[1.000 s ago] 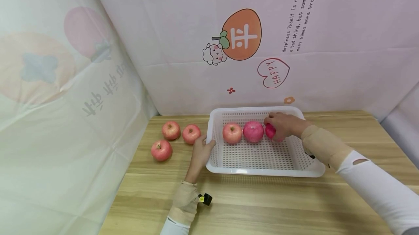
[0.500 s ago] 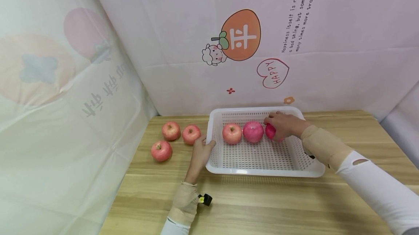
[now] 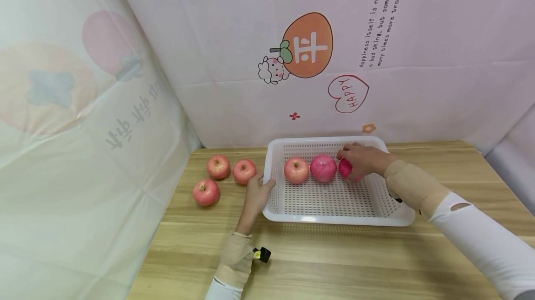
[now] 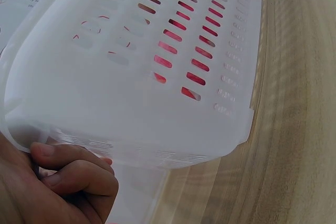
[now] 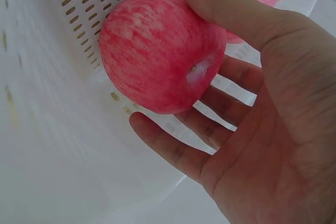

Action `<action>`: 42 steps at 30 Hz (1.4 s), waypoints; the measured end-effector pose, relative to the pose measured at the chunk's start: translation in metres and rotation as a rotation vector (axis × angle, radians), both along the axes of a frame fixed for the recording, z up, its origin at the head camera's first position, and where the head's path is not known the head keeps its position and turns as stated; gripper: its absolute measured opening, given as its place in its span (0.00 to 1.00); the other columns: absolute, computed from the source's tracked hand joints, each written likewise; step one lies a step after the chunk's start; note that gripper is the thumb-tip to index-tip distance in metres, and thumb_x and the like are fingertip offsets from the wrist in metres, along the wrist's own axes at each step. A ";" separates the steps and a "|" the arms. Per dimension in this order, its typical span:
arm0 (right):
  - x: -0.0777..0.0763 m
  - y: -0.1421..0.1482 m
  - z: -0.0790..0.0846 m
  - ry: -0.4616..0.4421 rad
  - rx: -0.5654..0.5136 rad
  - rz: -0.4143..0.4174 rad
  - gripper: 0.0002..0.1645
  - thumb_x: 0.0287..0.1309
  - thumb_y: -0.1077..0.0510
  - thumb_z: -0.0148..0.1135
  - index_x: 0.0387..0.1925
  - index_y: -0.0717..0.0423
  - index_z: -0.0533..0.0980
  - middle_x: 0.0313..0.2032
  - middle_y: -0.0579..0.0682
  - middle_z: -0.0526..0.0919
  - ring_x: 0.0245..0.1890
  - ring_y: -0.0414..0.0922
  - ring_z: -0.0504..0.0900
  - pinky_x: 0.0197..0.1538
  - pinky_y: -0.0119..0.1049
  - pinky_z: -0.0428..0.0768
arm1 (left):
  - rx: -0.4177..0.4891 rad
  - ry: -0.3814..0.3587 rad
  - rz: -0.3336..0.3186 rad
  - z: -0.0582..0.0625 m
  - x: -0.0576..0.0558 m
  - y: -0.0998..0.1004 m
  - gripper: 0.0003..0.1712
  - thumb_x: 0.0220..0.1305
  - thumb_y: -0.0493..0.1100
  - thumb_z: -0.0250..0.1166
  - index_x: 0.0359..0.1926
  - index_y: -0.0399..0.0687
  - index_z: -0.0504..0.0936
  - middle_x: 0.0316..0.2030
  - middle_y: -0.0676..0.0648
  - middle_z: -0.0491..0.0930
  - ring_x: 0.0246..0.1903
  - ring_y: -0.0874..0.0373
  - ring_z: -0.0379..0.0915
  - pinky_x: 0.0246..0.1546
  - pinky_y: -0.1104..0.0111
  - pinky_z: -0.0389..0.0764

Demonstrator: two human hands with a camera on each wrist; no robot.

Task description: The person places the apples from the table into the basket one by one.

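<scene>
A white perforated plastic basket [image 3: 334, 219] stands on the wooden table. My left hand [image 3: 256, 195] grips its left rim, with fingers curled at the edge in the left wrist view. Inside, toward the back, a paler apple [image 3: 296, 171] and a deep pink apple [image 3: 323, 168] sit side by side. My right hand [image 3: 364, 158] reaches in at the right end and holds a red apple [image 5: 157, 51]. In the right wrist view its thumb lies on the apple and the fingers pass behind and below it. The head view shows only part of that apple.
Several things stand left of the basket: an apple [image 3: 218, 166] at the back, another apple [image 3: 244, 171] close to my left hand, and a third apple [image 3: 206, 192] nearer the front. A printed cloth [image 3: 234, 105] hangs behind the table [image 3: 334, 263].
</scene>
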State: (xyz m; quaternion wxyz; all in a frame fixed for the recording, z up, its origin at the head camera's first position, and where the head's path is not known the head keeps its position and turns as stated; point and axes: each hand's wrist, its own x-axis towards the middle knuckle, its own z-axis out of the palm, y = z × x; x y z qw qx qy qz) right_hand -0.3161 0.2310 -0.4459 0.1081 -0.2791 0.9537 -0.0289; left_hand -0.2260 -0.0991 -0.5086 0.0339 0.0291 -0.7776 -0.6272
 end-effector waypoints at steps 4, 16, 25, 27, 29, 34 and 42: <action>0.001 0.001 0.001 -0.009 -0.003 0.000 0.41 0.49 0.50 0.83 0.65 0.54 0.78 0.64 0.63 0.77 0.62 0.60 0.76 0.59 0.63 0.83 | 0.010 0.005 -0.003 -0.001 0.000 0.000 0.26 0.70 0.37 0.62 0.65 0.28 0.78 0.49 0.23 0.86 0.45 0.33 0.89 0.41 0.51 0.92; 0.002 0.004 0.009 0.001 0.002 -0.009 0.40 0.51 0.48 0.81 0.65 0.53 0.78 0.67 0.65 0.75 0.64 0.63 0.75 0.58 0.63 0.85 | -0.002 -0.001 0.005 -0.002 -0.002 -0.001 0.26 0.69 0.37 0.61 0.65 0.28 0.78 0.51 0.24 0.86 0.47 0.34 0.89 0.43 0.53 0.91; 0.006 0.009 0.020 -0.018 -0.014 -0.037 0.42 0.52 0.47 0.82 0.66 0.55 0.77 0.68 0.65 0.75 0.66 0.65 0.73 0.62 0.71 0.79 | -0.014 -0.011 0.025 -0.004 -0.001 -0.001 0.26 0.69 0.37 0.62 0.65 0.29 0.79 0.48 0.24 0.87 0.45 0.33 0.89 0.40 0.53 0.92; 0.006 0.011 0.022 -0.018 -0.018 -0.040 0.42 0.53 0.47 0.82 0.66 0.55 0.77 0.68 0.65 0.75 0.67 0.65 0.73 0.63 0.72 0.78 | -0.017 -0.010 0.025 -0.003 0.000 0.000 0.26 0.68 0.37 0.62 0.65 0.29 0.79 0.47 0.25 0.87 0.45 0.34 0.89 0.39 0.53 0.92; 0.007 0.014 0.024 -0.008 -0.021 -0.038 0.41 0.53 0.47 0.81 0.66 0.55 0.77 0.68 0.65 0.75 0.67 0.66 0.72 0.63 0.72 0.77 | -0.017 -0.010 0.020 -0.003 0.000 0.000 0.26 0.69 0.37 0.62 0.64 0.29 0.79 0.47 0.25 0.87 0.44 0.35 0.89 0.39 0.54 0.92; 0.011 0.021 0.031 0.030 -0.030 -0.035 0.40 0.54 0.46 0.80 0.66 0.55 0.77 0.68 0.66 0.75 0.68 0.68 0.73 0.61 0.74 0.78 | -0.026 -0.014 0.017 -0.002 -0.001 0.001 0.27 0.69 0.38 0.62 0.65 0.29 0.78 0.48 0.25 0.87 0.45 0.36 0.90 0.39 0.55 0.92; 0.014 0.032 0.039 0.017 -0.060 -0.075 0.42 0.53 0.46 0.82 0.67 0.55 0.77 0.71 0.67 0.72 0.70 0.70 0.71 0.63 0.75 0.77 | -0.023 -0.009 0.017 -0.002 -0.001 0.000 0.27 0.69 0.38 0.62 0.66 0.28 0.77 0.50 0.25 0.86 0.47 0.33 0.88 0.42 0.52 0.91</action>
